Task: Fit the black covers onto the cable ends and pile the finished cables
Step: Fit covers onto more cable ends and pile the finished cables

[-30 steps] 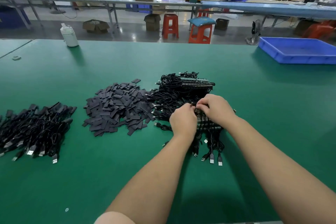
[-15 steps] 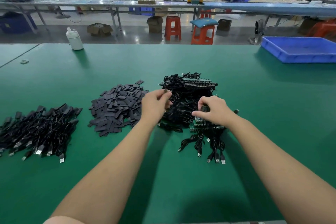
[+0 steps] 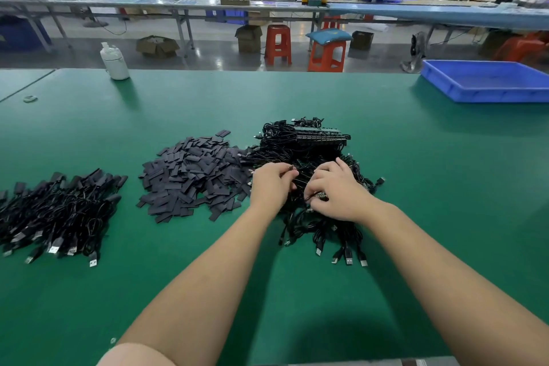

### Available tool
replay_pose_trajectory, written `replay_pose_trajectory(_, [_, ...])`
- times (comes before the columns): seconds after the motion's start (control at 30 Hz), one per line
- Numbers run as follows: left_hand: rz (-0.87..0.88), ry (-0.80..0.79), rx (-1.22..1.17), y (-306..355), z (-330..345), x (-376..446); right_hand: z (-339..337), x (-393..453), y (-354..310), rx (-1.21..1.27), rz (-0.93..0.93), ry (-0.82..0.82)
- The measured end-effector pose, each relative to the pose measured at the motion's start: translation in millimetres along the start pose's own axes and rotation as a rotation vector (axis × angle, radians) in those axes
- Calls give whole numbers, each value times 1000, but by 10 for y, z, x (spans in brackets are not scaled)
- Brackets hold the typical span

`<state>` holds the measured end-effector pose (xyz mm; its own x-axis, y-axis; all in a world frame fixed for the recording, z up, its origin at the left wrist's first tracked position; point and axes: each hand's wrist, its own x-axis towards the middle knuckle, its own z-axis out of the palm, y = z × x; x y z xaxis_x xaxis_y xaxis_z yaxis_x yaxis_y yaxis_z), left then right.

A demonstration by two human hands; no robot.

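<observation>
Head view: flat matte black covers [image 3: 193, 171] heaped on the green table [image 3: 416, 187], tangled unfinished cables [image 3: 306, 145] just right of them, finished cables [image 3: 56, 211] piled far left; white bottle [image 3: 114, 61] and blue tray [image 3: 487, 80] well behind. Left hand [image 3: 269, 184], fingers curled, pinches a cable end [image 3: 292, 168]. Right hand [image 3: 337, 193], over the tangle, pinches a small connector piece [image 3: 319, 195].

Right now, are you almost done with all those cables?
Not yet. Done: a pile of covered cables lies at the far left. In hand: both the left hand and right hand pinch a small part over the uncovered cables. Left: that heap and the loose covers are still big.
</observation>
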<state>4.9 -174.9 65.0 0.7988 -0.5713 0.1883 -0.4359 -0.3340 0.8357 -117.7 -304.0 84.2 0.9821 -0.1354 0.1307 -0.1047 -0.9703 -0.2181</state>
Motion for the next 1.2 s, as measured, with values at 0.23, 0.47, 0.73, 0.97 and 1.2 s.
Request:
replay_pose_trajectory(0.23, [-84, 211, -215, 50, -257, 130, 42, -81, -19, -192, 37, -82])
replay_pose_trajectory(0.47, [24, -163, -220, 128, -730, 45, 152, -32, -92, 216, 283, 204])
replay_pose_trajectory(0.73, [-269, -194, -256, -231, -671, -164, 488, 161, -814, 1209, 432, -4])
replay_pose_trajectory(0.97, [-487, -150, -263, -863, -659, -336, 944, 158, -934, 967, 565, -23])
replay_pose_trajectory(1.2, [-546, 109, 497, -1452, -768, -405, 1281, 52, -945, 1080, 710, -134])
